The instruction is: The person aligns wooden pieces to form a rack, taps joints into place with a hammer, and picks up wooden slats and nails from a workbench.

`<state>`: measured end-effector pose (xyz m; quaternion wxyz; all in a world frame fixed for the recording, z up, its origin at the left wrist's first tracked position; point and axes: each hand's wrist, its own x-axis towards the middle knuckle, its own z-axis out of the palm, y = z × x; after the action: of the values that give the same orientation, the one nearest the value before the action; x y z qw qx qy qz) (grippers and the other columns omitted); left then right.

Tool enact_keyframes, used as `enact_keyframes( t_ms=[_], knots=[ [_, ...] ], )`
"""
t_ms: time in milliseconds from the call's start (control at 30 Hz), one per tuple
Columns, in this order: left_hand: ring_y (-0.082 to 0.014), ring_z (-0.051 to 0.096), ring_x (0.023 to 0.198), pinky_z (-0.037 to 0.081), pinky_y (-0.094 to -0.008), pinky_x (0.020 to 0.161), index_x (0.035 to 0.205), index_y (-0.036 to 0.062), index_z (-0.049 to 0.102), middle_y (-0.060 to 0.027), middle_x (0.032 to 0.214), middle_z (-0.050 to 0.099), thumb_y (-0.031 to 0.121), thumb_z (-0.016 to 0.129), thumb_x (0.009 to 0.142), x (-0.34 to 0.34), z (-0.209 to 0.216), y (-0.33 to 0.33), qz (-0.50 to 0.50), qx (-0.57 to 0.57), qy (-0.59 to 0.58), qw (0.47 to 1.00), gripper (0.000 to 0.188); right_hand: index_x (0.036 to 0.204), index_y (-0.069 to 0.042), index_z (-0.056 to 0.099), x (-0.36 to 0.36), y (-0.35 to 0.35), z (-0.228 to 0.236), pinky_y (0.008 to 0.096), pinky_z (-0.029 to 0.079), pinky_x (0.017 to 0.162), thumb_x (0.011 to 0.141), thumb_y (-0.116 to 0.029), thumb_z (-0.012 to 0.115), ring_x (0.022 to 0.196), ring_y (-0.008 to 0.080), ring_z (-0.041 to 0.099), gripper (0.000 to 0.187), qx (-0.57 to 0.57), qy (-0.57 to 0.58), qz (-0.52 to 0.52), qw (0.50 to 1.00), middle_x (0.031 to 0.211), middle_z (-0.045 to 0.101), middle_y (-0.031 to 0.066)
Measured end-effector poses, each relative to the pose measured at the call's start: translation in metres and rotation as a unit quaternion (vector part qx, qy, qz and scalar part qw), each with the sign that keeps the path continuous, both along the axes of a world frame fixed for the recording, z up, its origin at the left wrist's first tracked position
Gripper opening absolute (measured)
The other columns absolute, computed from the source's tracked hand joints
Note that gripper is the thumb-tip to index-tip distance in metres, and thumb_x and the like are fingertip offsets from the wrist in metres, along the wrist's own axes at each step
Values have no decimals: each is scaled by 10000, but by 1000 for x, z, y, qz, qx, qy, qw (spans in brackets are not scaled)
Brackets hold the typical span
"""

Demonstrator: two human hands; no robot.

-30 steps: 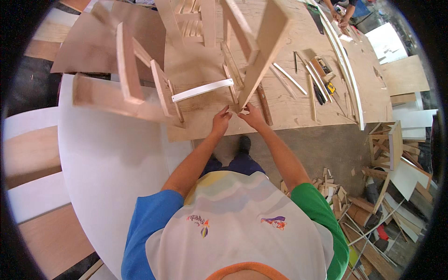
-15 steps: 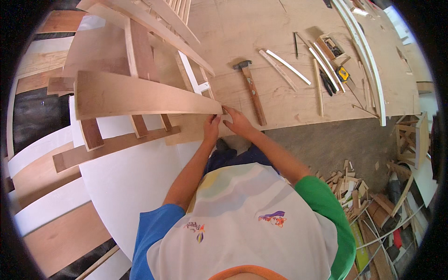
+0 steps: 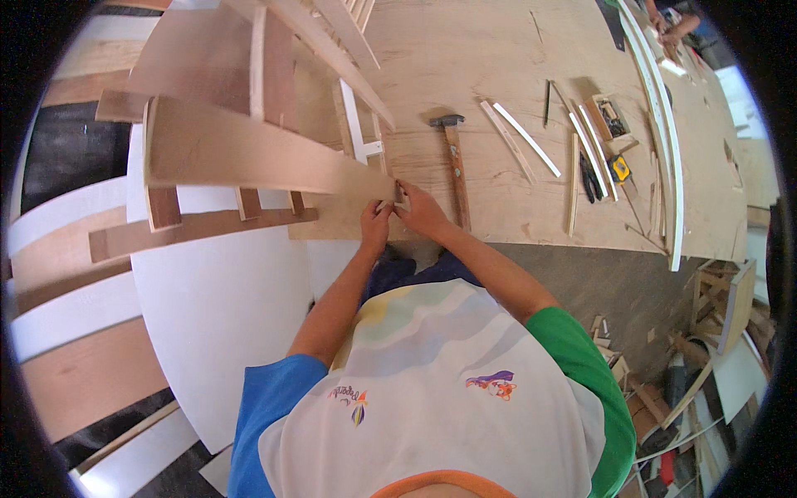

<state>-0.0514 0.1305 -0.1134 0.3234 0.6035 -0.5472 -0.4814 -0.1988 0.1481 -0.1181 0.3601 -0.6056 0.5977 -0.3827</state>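
Observation:
A wooden slatted frame [image 3: 249, 149] stands on the left, its wide front board running toward me and ending at my hands. My right hand [image 3: 422, 212] is closed at that board's end, its fingertips against the wood and its thumb bent below. Just beside it, my left hand [image 3: 376, 228] is pinched under the same end. Something small and pale shows between the two hands, too small to name. To the right, a hammer [image 3: 456, 170] with a wooden handle lies on the plywood worktable [image 3: 498, 220].
Thin wood strips [image 3: 527, 139], a pencil-like dark stick [image 3: 547, 103], black-handled pliers [image 3: 591, 178], a yellow tape measure [image 3: 619, 169] and a small wooden box [image 3: 611, 116] lie rightward. Another person's hands [image 3: 677, 29] are at the far right. Scrap wood [image 3: 656, 398] heaps on the floor.
The view has shifted, so the table's things appear lower and a little to the right. Another person's hands have come into view at the far right. My hands stay at the board's end.

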Motion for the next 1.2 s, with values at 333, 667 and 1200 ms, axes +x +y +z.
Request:
enact_keyframes(
  t_ms=[333, 667, 1200],
  knots=[
    [-170, 621, 993, 495, -292, 822, 1228, 27, 586, -117, 1118, 659, 75, 600, 871, 20, -22, -11, -70, -62, 100, 991, 360, 1303, 22, 442, -10, -2, -7, 368, 503, 865, 808, -185, 673, 1036, 287, 617, 585, 87, -15, -15, 996, 1163, 604, 215],
    [-139, 630, 893, 489, -275, 811, 1136, -9, 633, -97, 1006, 687, 86, 618, 870, 38, -44, -41, -98, -64, 185, 976, 283, 1217, 23, 526, -25, -8, -35, 326, 522, 826, 808, -110, 660, 971, 242, 650, 450, 61, -81, -89, 991, 1062, 666, 170],
    [-122, 586, 948, 463, -270, 808, 1264, 69, 563, -34, 1101, 635, 147, 618, 900, 15, -54, -72, -107, 149, 331, 926, 376, 1243, 50, 503, -5, -12, -1, 326, 489, 891, 786, 16, 627, 1026, 211, 611, 475, 62, -167, -11, 984, 1144, 617, 156]
  ],
)
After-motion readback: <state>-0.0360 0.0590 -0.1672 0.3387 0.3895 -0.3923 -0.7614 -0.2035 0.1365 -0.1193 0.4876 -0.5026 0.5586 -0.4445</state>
